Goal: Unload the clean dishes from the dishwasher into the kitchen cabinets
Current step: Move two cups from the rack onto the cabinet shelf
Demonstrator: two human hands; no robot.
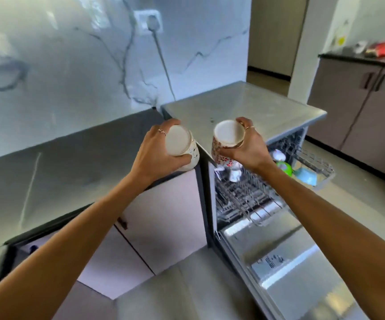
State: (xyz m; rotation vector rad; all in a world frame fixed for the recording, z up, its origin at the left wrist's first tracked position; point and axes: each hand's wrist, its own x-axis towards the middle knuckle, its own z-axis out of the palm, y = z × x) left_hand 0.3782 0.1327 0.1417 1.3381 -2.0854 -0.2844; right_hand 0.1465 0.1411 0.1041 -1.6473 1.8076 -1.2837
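We hold a cup in each hand: our left hand wraps its fingers around a pale cup, our right hand pinches a red-flowered cup by its sides. Both are tipped, so we keep the grips firm. Below our right fingers the open dishwasher rack holds more dishes, its lowered door blocking our step toward the cabinets

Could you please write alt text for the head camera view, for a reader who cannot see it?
A person holds two patterned cups bottom-up, one in the left hand, a dark-patterned cup, and one in the right hand, a red-patterned cup, above a grey countertop. Below right, the open dishwasher shows its pulled-out rack with a few dishes left.
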